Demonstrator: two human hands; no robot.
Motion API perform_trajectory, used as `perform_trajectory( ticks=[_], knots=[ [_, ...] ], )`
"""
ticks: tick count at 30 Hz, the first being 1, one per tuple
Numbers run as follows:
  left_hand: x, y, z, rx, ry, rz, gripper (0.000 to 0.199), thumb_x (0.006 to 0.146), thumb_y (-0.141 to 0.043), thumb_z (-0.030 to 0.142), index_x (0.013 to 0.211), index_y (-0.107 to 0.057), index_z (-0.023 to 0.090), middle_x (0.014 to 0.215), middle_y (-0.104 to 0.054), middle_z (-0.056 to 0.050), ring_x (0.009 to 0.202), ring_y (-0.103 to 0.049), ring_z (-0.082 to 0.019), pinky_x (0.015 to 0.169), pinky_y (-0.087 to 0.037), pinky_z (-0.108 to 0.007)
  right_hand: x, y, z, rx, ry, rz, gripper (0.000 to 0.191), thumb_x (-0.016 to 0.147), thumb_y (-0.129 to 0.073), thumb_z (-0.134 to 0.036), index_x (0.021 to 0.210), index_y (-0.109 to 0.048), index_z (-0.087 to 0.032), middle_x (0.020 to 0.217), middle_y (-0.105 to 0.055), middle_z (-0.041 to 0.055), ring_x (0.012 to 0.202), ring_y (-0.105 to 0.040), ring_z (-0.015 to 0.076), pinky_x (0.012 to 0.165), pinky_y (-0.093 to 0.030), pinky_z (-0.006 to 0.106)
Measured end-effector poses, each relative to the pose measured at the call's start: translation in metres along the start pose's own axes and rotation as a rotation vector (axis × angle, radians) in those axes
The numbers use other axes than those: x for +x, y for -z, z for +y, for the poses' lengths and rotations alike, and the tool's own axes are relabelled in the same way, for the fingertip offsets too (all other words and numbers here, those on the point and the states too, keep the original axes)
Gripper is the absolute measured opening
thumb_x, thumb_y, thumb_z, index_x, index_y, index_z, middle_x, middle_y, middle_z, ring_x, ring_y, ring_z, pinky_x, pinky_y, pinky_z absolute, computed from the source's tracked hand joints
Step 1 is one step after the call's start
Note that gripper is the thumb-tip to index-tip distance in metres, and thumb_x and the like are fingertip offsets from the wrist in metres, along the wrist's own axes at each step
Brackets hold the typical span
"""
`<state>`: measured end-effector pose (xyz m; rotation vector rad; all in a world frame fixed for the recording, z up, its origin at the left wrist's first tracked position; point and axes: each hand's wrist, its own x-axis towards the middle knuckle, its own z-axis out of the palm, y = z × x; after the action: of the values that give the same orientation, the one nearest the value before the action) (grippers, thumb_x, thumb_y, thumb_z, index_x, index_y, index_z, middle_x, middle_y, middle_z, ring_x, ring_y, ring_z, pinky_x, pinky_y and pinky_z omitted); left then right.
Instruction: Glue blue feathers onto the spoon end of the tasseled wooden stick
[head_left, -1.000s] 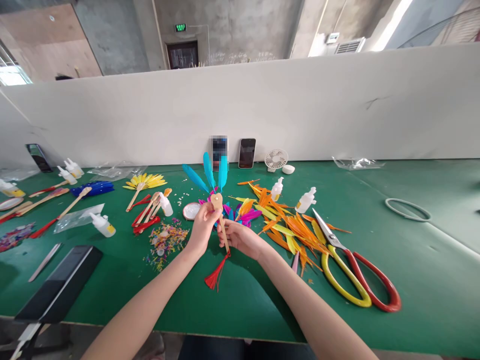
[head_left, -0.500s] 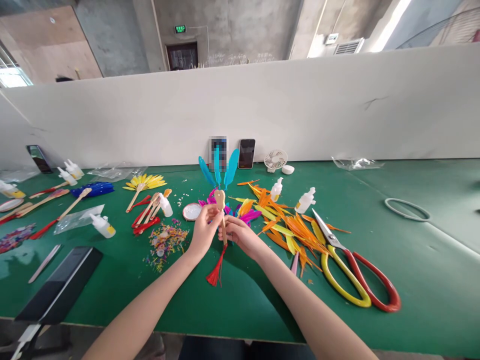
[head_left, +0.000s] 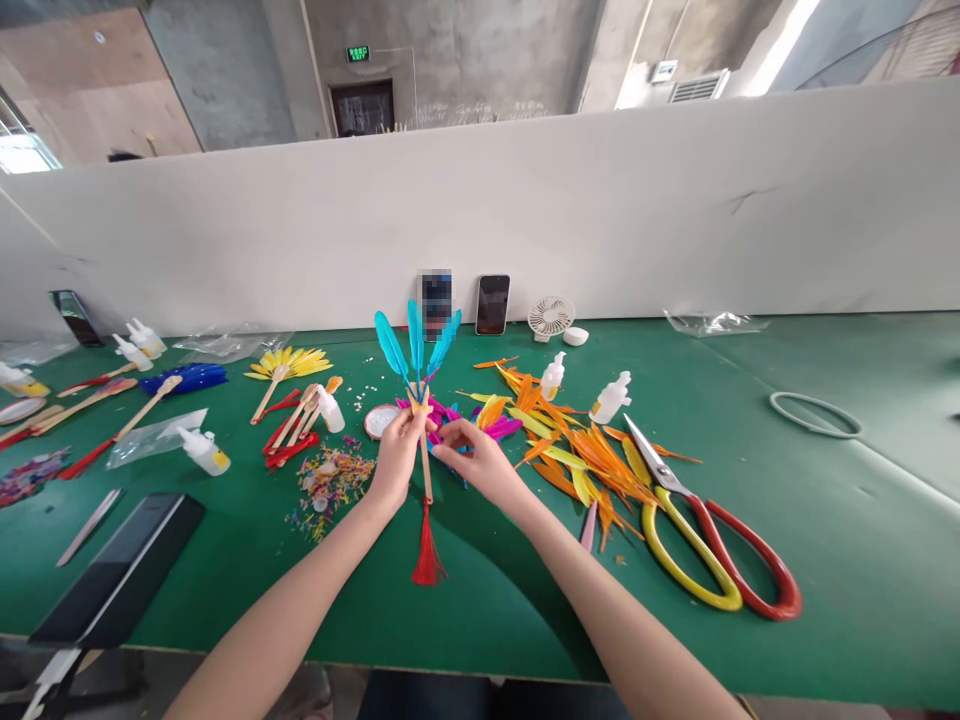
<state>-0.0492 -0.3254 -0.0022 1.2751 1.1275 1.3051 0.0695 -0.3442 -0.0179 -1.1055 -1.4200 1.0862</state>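
Turquoise feathers [head_left: 415, 338], three in all, spread upward near the centre of the frame from the head of a pale wooden handle [head_left: 427, 478]. The left hand [head_left: 397, 452] has it pinched between thumb and fingers just below the feathers, the grip closed on the wood. The handle stands nearly upright, leaning slightly, and a red tassel [head_left: 428, 552] hangs from its lower end. The right hand [head_left: 474, 455] is just right of the handle, its fingers curled and the thumb near the index finger; whether they touch the wood or hold anything small, I cannot tell.

Behind the hands lie magenta feathers [head_left: 504, 427], partly hidden. Right of centre, orange and yellow feathers [head_left: 577, 458] are heaped on the green table [head_left: 862, 560], beside large scissors [head_left: 679, 485] with one yellow and one red handle loop. A white dish [head_left: 379, 420] sits just left of the left hand, with colourful scraps [head_left: 334, 475] below it. Farther left in the frame lies a yellow feather fan [head_left: 292, 365].
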Motion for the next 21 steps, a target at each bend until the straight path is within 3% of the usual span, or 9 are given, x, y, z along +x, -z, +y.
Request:
perform_trajectory(
  ticks=[2, 6, 9, 14, 21],
  knots=[
    [0.0, -0.001, 0.001, -0.07, 0.056, -0.016, 0.023, 0.068, -0.057, 0.039, 0.063, -0.056, 0.016, 0.058, -0.053, 0.002, 0.059, -0.05, -0.012, 0.06, -0.039, -0.024, 0.004, 0.006, -0.001, 0.065, -0.01, 0.104, 0.021, 0.067, -0.055, -0.041, 0.069, -0.05, -0.02, 0.063, -0.052, -0.0016, 0.059, -0.05, 0.0132, 0.059, -0.041, 0.028],
    [-0.006, -0.005, 0.005, -0.141, 0.209, -0.159, 0.022, 0.064, -0.061, 0.036, 0.069, -0.056, 0.015, 0.057, -0.052, 0.003, 0.048, -0.047, -0.008, 0.049, -0.034, -0.021, 0.01, 0.018, -0.001, 0.197, -0.087, 0.266, 0.032, 0.067, -0.052, -0.051, 0.072, -0.051, -0.019, 0.058, -0.05, -0.0028, 0.05, -0.047, 0.0112, 0.051, -0.039, 0.027],
    [-0.011, -0.009, 0.007, -0.112, 0.252, -0.243, 0.018, 0.066, -0.059, 0.031, 0.07, -0.056, 0.013, 0.057, -0.053, 0.002, 0.045, -0.046, -0.006, 0.047, -0.031, -0.02, 0.01, 0.023, -0.003, 0.25, -0.111, 0.292, 0.032, 0.065, -0.055, -0.05, 0.073, -0.052, -0.019, 0.059, -0.05, -0.0035, 0.048, -0.044, 0.0094, 0.048, -0.036, 0.025],
    [-0.013, -0.01, 0.005, -0.021, 0.25, -0.333, 0.015, 0.07, -0.053, 0.027, 0.064, -0.053, 0.013, 0.057, -0.054, 0.001, 0.043, -0.043, -0.005, 0.046, -0.029, -0.02, 0.007, 0.025, -0.006, 0.301, -0.064, 0.376, 0.024, 0.065, -0.058, -0.04, 0.06, -0.048, -0.019, 0.05, -0.042, -0.0066, 0.045, -0.038, 0.0074, 0.047, -0.032, 0.023],
    [-0.012, -0.011, 0.003, 0.024, 0.218, -0.31, 0.011, 0.068, -0.046, 0.022, 0.063, -0.051, 0.015, 0.044, -0.042, 0.006, 0.039, -0.036, -0.006, 0.046, -0.027, -0.022, 0.007, 0.024, -0.003, 0.297, -0.071, 0.387, 0.024, 0.065, -0.059, -0.036, 0.054, -0.044, -0.02, 0.047, -0.041, -0.0072, 0.044, -0.036, 0.0072, 0.046, -0.03, 0.023]
  ],
)
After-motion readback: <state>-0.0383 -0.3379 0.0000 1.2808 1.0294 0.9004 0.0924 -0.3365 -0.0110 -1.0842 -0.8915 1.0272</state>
